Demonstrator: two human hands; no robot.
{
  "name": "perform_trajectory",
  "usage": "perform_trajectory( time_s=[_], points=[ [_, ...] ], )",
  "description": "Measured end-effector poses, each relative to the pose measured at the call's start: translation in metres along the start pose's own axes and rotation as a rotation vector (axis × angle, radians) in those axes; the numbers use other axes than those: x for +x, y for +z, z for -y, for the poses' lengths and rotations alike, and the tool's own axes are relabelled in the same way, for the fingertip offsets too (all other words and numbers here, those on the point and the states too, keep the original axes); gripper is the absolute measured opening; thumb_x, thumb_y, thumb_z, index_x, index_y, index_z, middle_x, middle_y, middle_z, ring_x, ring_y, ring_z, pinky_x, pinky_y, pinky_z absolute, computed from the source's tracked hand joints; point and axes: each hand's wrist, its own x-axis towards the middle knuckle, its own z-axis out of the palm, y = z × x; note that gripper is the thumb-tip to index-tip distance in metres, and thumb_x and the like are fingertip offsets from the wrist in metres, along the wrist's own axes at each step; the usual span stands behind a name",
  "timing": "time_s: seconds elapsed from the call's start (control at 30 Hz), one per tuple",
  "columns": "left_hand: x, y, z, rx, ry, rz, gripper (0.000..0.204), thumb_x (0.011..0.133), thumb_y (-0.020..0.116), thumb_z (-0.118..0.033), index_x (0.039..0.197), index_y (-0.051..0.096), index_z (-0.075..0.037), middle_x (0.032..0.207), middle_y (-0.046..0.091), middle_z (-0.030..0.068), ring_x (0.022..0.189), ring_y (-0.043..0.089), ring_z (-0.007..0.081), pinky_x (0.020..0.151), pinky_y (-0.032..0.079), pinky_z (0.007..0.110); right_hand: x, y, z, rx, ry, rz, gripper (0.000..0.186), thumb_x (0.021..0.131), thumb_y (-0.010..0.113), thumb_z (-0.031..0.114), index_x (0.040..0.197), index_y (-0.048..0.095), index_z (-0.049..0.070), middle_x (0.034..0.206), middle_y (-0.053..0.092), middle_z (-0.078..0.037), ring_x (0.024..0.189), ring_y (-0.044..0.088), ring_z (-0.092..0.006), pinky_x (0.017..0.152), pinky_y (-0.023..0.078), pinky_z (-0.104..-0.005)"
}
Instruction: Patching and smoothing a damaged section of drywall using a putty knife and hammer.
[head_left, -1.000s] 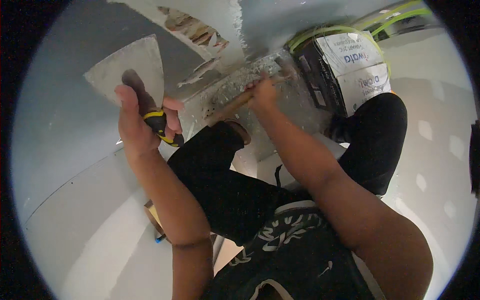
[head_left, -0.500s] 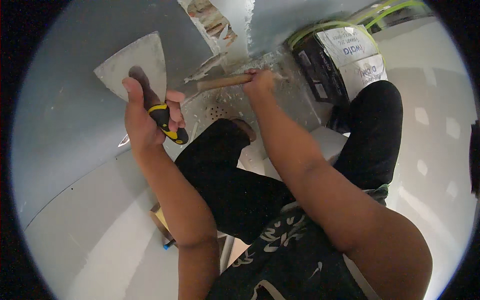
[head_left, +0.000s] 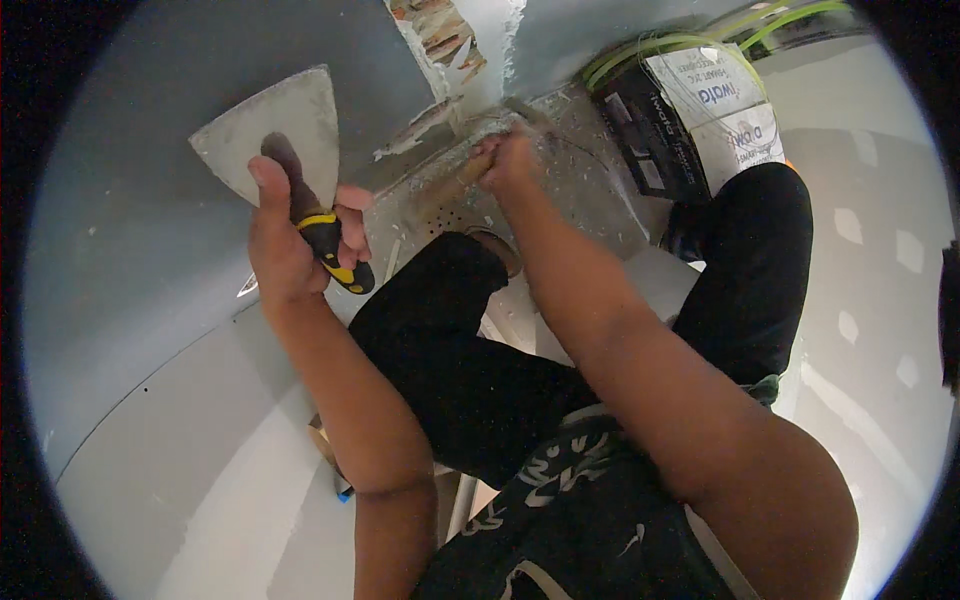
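Head view, held scraper (head_left: 286,158), torn edge (head_left: 416,50) apart

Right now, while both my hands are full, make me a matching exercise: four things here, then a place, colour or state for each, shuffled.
Things:
1. Scraper
2. Wooden handle
3. Box
4. Torn wall patch

Descriptions:
A. Ragged, showing brown underneath
B. In the right hand
C. Black and white
D. In the left hand

Right pairs: 1-D, 2-B, 3-C, 4-A.
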Motion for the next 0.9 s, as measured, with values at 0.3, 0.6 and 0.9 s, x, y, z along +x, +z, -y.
perform_trajectory(
  time_s=[0.3,0.6,0.9],
  points=[
    [-0.009,-0.002,0.001,0.016,-0.016,-0.053,0.089,0.085,0.032,-0.079,0.075,0.065,0.004,0.050,0.055,0.0115,0.037,0.049,0.0181,0.041,0.044,0.028,-0.013,0.008,0.011,0.301,-0.180,-0.113,0.043,0.096,0.038,0.052,0.081,0.040,0.011,0.060,0.036,-0.002,0.050,0.040,-0.0182,0.048,0.039,-0.0341],
    [-0.008,0.012,-0.001,0.014,-0.024,-0.095,0.087,0.085,0.034,-0.078,0.078,0.065,0.003,0.051,0.056,0.0110,0.038,0.050,0.0179,0.040,0.044,0.028,-0.014,-0.005,-0.001,0.120,-0.083,-0.046,0.037,0.097,0.034,0.044,0.080,0.040,0.012,0.062,0.038,-0.002,0.050,0.038,-0.0172,0.052,0.040,-0.0334],
    [0.000,0.018,-0.005,0.078,-0.038,-0.084,0.087,0.086,0.034,-0.077,0.077,0.065,0.003,0.053,0.058,0.0127,0.037,0.049,0.0188,0.040,0.044,0.028,-0.002,-0.010,0.015,-0.029,0.138,0.156,0.050,0.096,0.035,0.059,0.080,0.042,0.012,0.062,0.039,-0.002,0.050,0.037,-0.0179,0.051,0.039,-0.0327]
  ],
)
